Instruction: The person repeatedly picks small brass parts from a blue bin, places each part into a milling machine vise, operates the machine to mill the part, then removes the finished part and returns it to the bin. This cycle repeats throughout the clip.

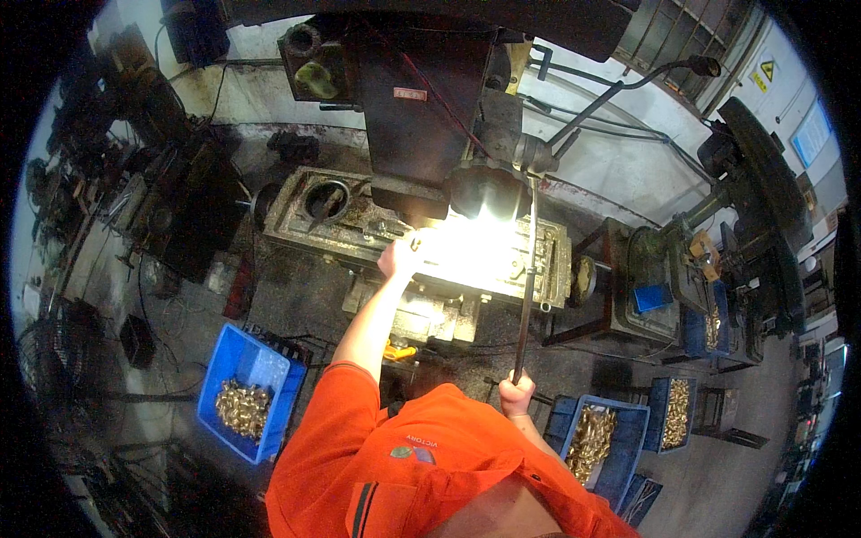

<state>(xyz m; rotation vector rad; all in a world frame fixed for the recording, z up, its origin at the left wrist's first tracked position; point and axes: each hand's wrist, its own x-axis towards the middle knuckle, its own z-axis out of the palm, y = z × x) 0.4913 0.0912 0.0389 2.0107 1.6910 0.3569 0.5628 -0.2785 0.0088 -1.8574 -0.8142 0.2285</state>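
Note:
My right hand [517, 395] is wrapped round the lower end of a long dark lever [527, 309]. The lever runs up to the head of a milling or drilling machine [413, 108]. My left hand [398, 259] reaches to the machine table [350, 238], its fingers closed near a small piece below the spindle head. Strong glare from a work lamp washes out that spot, so what the fingers hold cannot be made out. The spindle area [489, 190] and whatever is clamped under it are mostly lost in the glare.
A blue bin [294, 386] with brass-coloured parts [242, 409] stands at lower left. More blue bins of such parts [590, 439] stand at lower right. A second machine [744, 215] is at the right, beside a bench with a small blue tray [653, 298]. Dark machinery [170, 197] fills the left.

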